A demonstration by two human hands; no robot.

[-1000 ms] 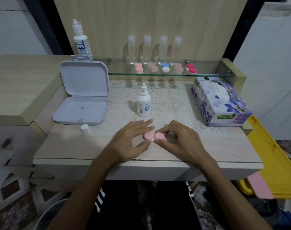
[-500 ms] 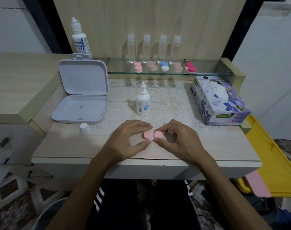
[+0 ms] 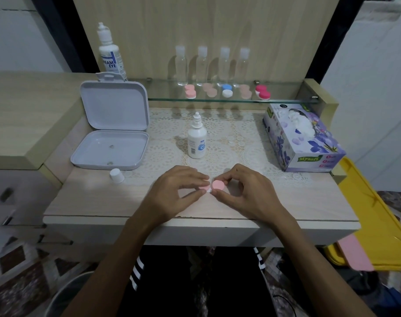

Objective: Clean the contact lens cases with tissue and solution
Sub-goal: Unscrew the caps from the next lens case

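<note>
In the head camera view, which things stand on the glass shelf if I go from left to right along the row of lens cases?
Light pink lens case → pale peach lens case → blue and white lens case → second pale peach lens case → dark pink lens case.

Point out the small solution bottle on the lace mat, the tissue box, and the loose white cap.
small solution bottle (image 3: 196, 143), head view, on the label on its body.
tissue box (image 3: 309, 154), head view, on its purple front side.
loose white cap (image 3: 116, 175), head view, on its side wall.
</note>
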